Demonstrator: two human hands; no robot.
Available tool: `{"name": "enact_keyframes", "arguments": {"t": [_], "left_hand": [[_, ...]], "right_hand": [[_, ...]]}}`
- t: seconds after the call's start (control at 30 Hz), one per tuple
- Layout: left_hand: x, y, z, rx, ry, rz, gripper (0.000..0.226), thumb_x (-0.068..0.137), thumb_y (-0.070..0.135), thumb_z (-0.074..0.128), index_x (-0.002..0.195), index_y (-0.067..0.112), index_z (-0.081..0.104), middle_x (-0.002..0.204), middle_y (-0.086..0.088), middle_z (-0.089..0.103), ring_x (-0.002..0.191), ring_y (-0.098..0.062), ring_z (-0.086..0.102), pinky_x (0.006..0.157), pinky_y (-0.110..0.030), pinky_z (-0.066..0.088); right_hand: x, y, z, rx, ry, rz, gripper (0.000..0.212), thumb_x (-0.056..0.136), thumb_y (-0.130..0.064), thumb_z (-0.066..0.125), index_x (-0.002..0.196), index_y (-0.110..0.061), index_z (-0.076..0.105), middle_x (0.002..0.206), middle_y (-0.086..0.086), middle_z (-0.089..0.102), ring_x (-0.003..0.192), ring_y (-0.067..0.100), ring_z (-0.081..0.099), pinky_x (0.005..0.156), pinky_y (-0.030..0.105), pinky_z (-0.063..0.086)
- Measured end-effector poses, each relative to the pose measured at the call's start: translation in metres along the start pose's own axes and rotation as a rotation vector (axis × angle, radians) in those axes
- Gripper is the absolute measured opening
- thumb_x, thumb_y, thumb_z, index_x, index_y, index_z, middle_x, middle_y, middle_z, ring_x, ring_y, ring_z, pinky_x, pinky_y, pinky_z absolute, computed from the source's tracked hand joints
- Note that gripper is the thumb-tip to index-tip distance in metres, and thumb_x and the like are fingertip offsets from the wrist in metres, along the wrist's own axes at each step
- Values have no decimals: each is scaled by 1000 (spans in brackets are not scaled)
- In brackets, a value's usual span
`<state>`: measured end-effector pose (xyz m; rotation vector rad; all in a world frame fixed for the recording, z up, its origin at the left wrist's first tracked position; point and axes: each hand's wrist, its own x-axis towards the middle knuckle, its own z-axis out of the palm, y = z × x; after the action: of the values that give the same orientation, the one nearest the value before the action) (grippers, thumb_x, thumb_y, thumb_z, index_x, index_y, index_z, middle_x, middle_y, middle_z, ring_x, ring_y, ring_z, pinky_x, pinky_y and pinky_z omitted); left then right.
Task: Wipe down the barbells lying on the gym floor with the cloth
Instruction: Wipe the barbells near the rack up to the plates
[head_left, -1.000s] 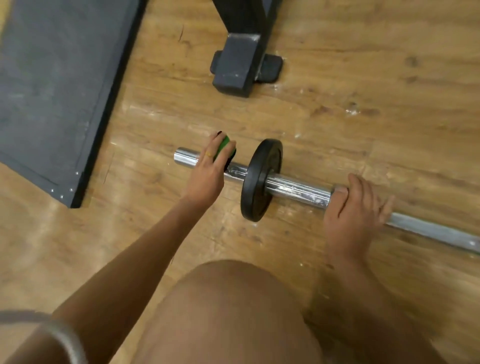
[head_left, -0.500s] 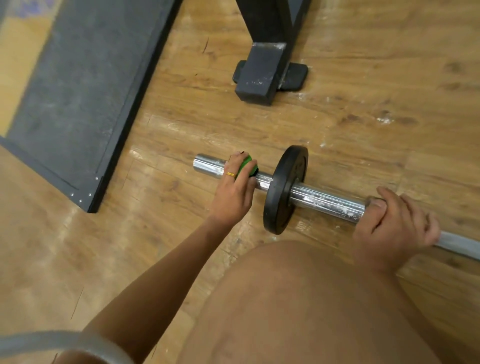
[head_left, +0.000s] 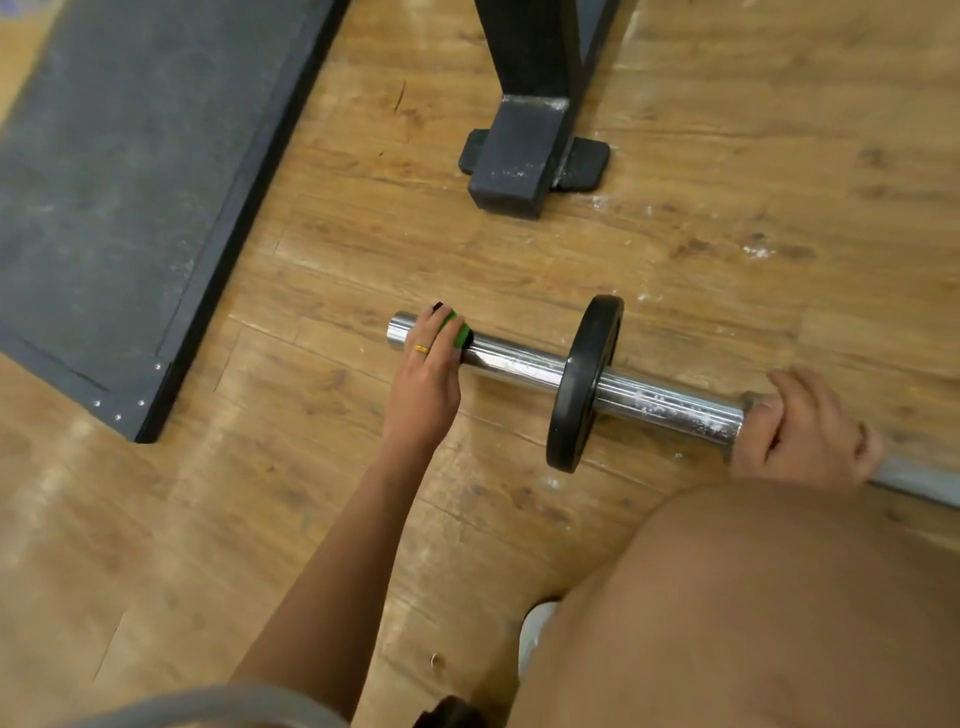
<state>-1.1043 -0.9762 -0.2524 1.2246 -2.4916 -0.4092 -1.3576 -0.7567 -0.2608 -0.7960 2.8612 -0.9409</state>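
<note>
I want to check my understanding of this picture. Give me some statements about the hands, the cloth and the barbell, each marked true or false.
1. The left hand holds a green cloth on the barbell. True.
2. The right hand grips the barbell. True.
3. The cloth lies between the plate and the right hand. False: it is near the bar's end, on the plate's other side.
4. Two plates show on the barbell. False: only one shows.

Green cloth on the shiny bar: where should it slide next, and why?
Probably along the shiny chrome barbell toward the black round weight plate. The left hand grips the green cloth near the bar's end, that stretch shows white smudges, and the right hand steadies the bar.
</note>
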Motion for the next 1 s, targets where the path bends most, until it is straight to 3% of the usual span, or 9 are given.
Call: {"name": "enact_keyframes", "arguments": {"t": [0.1,0.17,0.3,0.43,0.63,0.87,1.0], "left_hand": [[4,0,0,-7,-4,12,34,103,1,45,135,-5,55,144,-20,51,144,-36,36,117,-46,35],[2,2,0,-3,22,24,35,102,-1,45,135,-5,54,143,-20,52,144,-36,36,116,-48,36],[-5,-1,0,27,39,127,36,101,-3,45,136,-5,54,144,-19,52,145,-35,36,115,-50,38],[6,-13,0,50,18,60,35,99,-4,47,133,-4,57,139,-18,56,141,-36,42,113,-48,40],[15,-19,-1,-77,179,-283,35,98,0,46,130,-1,59,134,-17,60,134,-35,49,104,-53,46],[-6,-17,-8,-30,11,28,35,97,-3,49,130,-2,61,134,-18,60,135,-37,48,108,-44,44],[-1,-19,-11,-91,139,-275,34,98,-3,50,130,0,61,137,-18,60,140,-35,43,111,-46,42]], "right_hand": [[7,-17,-9,57,-64,-199,39,91,-14,50,129,-10,60,141,10,56,131,27,49,119,49,15],[9,-40,-6,68,-216,-325,42,94,-19,46,132,-7,58,141,11,56,134,27,47,120,49,18],[1,-60,17,-244,-425,-457,49,103,-36,27,130,-12,60,138,7,59,138,26,44,116,52,26],[-5,-53,22,-324,-420,-490,52,105,-36,24,132,-9,59,135,9,61,137,28,44,116,52,27],[-12,-55,20,-327,-408,-475,54,106,-37,22,136,-8,56,140,9,57,140,30,41,117,53,27],[-17,-58,17,-326,-406,-466,56,106,-38,20,137,-8,56,141,10,57,141,30,40,116,54,27],[-20,-59,15,-328,-421,-458,57,106,-39,19,137,-9,56,141,9,57,142,30,39,116,53,27]]}}
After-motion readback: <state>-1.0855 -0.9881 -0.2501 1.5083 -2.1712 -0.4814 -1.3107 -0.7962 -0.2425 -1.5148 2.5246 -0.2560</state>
